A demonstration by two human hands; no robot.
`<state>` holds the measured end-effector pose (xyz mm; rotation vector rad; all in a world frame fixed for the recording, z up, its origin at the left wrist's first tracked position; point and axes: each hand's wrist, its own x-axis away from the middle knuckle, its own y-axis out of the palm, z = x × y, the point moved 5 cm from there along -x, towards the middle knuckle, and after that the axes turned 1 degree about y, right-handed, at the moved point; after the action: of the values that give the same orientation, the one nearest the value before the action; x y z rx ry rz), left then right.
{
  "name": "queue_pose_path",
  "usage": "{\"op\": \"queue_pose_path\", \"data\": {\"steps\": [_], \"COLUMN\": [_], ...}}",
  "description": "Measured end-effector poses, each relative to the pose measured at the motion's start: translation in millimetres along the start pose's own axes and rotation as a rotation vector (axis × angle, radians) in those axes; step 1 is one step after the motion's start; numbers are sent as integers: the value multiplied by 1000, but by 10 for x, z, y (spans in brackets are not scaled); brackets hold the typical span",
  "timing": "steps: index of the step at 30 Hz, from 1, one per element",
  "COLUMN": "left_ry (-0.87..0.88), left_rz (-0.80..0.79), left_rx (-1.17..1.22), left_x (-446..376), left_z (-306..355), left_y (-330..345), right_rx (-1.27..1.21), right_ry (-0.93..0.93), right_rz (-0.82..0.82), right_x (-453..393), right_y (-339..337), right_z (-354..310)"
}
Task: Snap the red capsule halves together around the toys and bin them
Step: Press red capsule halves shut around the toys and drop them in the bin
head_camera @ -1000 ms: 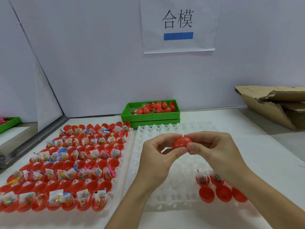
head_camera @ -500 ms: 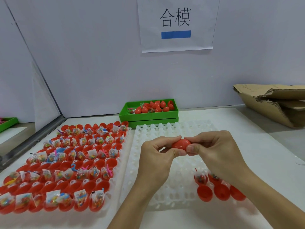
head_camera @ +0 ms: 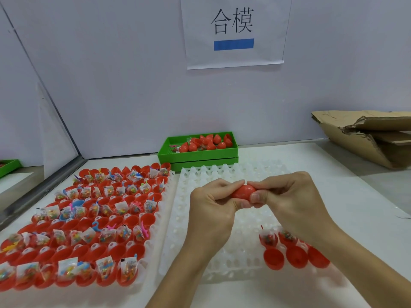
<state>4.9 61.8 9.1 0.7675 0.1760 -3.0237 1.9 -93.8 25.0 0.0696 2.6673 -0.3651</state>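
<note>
Nearest me, at the front right corner of the white tray (head_camera: 222, 258), sit three open red halves (head_camera: 297, 257) in a row, and just behind them two halves holding bagged toys (head_camera: 268, 238), partly hidden by my right forearm. To my left, a second tray (head_camera: 153, 247) is packed with rows of red halves, many holding small clear bags of coloured toys (head_camera: 104, 266).

Above the middle of the white tray I hold one red capsule (head_camera: 242, 192) between both hands. My left hand (head_camera: 213, 210) pinches its left end, thumb under and fingers curled over the top; my right hand (head_camera: 289, 196) grips the right end the same way, thumb tip pressed against the capsule's lower front. The thumbs touch each other below it. Whether the seam is fully seated I cannot tell, as my fingers cover it.

Farther back on the bench (head_camera: 333, 196) a green bin (head_camera: 198, 155) stands against the wall, holding a heap of closed red capsules (head_camera: 206, 142). A flattened cardboard box (head_camera: 367, 134) lies at the far right, and a paper sign (head_camera: 233, 32) hangs on the wall above.
</note>
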Motion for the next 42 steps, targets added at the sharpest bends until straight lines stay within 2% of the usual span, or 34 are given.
{"op": "queue_pose_path", "data": {"steps": [4,7,11,13,16,19,22,24,25,29,35,42], "left_ry": [17,91,235,317,402,324,-9,-197,-230,-160,-152,-126], "left_rz": [12,35,31,26,14,-27,-180,-199,-180,-105,-26,-5], "left_rx": [24,-25,-328,-486,-575,-450,-29,231,297,296,306,268], "left_x": [-10,-8,5,27,54,34,38,52,45,16,43,26], "left_z": [21,78,56,64,98,81,-37,-98,-113,-65,-70,-18], "left_y": [5,-18,-18,13,65,52,73,122,132,136,139,112], "right_rx": [-44,-51,-91,-45,18,-111,-325,-407,-432,-373,-337,-428], "right_ry": [44,73,121,124,54,106,189,177,171,132,137,149], "right_rz": [-17,-83,-182,-147,-93,-58,-64,-96,-103,-76,-59,-84], "right_x": [-4,14,88,101,88,55,8,-3,-2,-2,-8,-29], "right_y": [34,84,216,271,302,254,231,255,272,279,307,296], "right_z": [36,39,26,38,27,107,185,171,154,115,123,147]}}
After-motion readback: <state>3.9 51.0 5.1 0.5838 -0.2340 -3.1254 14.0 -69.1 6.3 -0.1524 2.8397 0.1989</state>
